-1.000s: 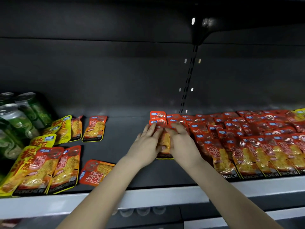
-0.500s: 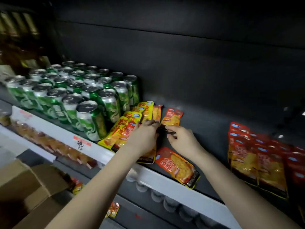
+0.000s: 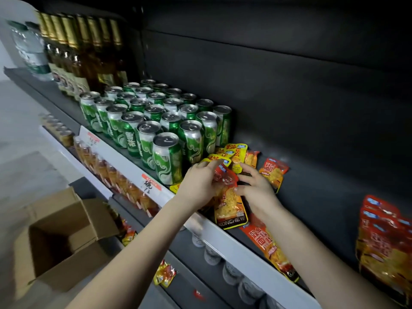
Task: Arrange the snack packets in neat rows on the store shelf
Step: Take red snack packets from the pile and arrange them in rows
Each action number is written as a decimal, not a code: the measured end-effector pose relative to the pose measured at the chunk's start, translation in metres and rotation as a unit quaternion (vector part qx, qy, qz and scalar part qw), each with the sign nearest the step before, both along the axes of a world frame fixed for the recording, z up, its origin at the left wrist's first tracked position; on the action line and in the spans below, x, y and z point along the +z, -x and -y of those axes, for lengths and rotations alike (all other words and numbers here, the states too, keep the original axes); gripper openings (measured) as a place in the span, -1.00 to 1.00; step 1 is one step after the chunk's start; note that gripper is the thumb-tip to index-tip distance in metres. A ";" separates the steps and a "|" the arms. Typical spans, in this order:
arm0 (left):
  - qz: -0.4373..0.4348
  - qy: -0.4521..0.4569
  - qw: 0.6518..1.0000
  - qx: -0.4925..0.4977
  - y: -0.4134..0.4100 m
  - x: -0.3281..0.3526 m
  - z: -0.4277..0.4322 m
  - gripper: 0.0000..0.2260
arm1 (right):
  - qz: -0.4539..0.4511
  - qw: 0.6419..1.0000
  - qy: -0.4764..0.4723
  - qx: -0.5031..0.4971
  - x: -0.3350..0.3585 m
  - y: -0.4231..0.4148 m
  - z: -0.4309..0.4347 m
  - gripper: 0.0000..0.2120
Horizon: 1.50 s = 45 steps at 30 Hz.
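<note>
My left hand (image 3: 198,184) and my right hand (image 3: 256,189) both grip one red-and-yellow snack packet (image 3: 229,206), lifted at its top end over the dark shelf (image 3: 323,197). Behind it lie yellow packets (image 3: 236,152) against the cans, and one red packet (image 3: 273,172) lies alone to the right. Another red packet (image 3: 270,248) rests near the shelf's white front edge (image 3: 234,244). A neat stack of red packets (image 3: 383,239) fills the far right.
Green drink cans (image 3: 156,128) stand in rows left of the packets, with brown bottles (image 3: 89,52) further left. An open cardboard box (image 3: 60,239) sits below left. Lower shelves hold bottles and small packets (image 3: 165,274).
The view swung left from the ordered red rows to the loose packets by the cans. Both hands moved there and have taken hold of one packet and raised its top.
</note>
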<state>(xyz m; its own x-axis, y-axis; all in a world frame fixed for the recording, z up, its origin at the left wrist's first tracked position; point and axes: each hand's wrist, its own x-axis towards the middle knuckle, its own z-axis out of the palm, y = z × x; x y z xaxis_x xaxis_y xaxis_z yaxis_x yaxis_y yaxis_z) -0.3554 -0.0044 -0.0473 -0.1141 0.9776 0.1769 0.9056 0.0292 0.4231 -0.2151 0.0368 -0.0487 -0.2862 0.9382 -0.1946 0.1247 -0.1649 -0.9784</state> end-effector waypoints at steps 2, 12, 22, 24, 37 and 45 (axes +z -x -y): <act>0.070 -0.067 0.995 -0.011 -0.006 0.009 0.001 -0.41 | -0.100 0.992 0.077 -0.027 0.007 -0.005 -0.003 -0.36; 0.394 -0.113 0.912 -0.025 -0.074 0.040 -0.023 -0.55 | -0.138 0.982 0.027 -0.127 0.047 -0.085 -0.007 -0.44; 0.387 0.023 0.894 -0.226 -0.225 0.033 -0.025 -0.56 | -0.015 0.961 -0.050 -0.271 0.046 -0.256 0.052 -0.45; 0.351 0.042 0.900 -0.254 -0.245 0.028 -0.018 -0.57 | 0.006 0.951 -0.059 -0.305 0.039 -0.278 0.067 -0.47; 0.027 -0.015 0.967 -0.252 -0.275 -0.003 -0.003 -0.54 | 0.406 0.824 -0.206 -0.338 -0.003 -0.283 0.114 -0.54; 0.021 -0.015 0.971 -0.239 -0.270 -0.001 -0.001 -0.58 | 0.464 0.788 -0.250 -0.319 0.001 -0.270 0.106 -0.65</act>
<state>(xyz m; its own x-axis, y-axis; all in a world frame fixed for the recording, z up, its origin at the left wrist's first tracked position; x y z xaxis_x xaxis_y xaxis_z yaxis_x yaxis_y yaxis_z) -0.0857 -0.0034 -0.0478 0.3430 0.9154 0.2107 0.7945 -0.4024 0.4547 0.0545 -0.0697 -0.0474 0.3228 0.8588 0.3978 0.8721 -0.1066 -0.4776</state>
